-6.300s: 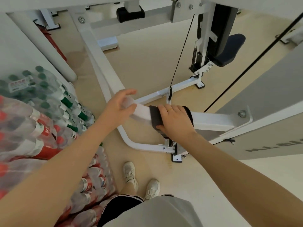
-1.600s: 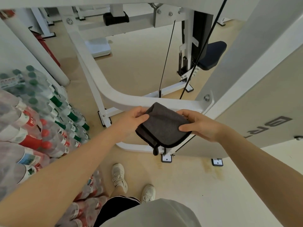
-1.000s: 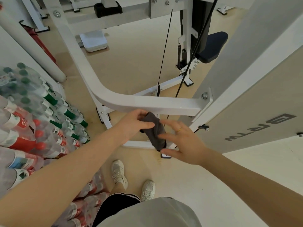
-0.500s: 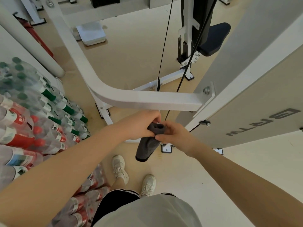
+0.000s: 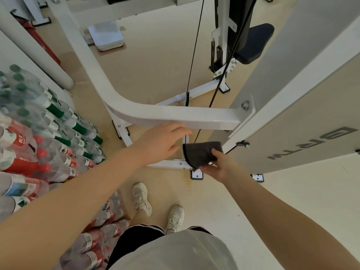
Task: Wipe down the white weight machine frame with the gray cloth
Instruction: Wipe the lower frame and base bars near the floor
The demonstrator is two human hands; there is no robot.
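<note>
Gray cloth (image 5: pixel 200 153), white frame (image 5: pixel 175 115), beige floor (image 5: pixel 155 61), perhaps vinyl

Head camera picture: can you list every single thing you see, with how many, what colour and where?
weight machine frame: one, white, curved bar across the middle
side panel: one, pale grey with grey letters, right
cables: two, black, running down past the bar
seat pad: one, dark blue, top right
flat scale-like thing: one, white, on the floor at top
bottles: too many to count, clear with green or red caps, piled at left
red thing: one, behind the white pillar, top left; cannot tell what it is
floor: tan
gray cloth: one, folded, below the bar
shoes: two, white, bottom middle
left hand: open, beside the cloth
right hand: fingers holding the cloth
</note>
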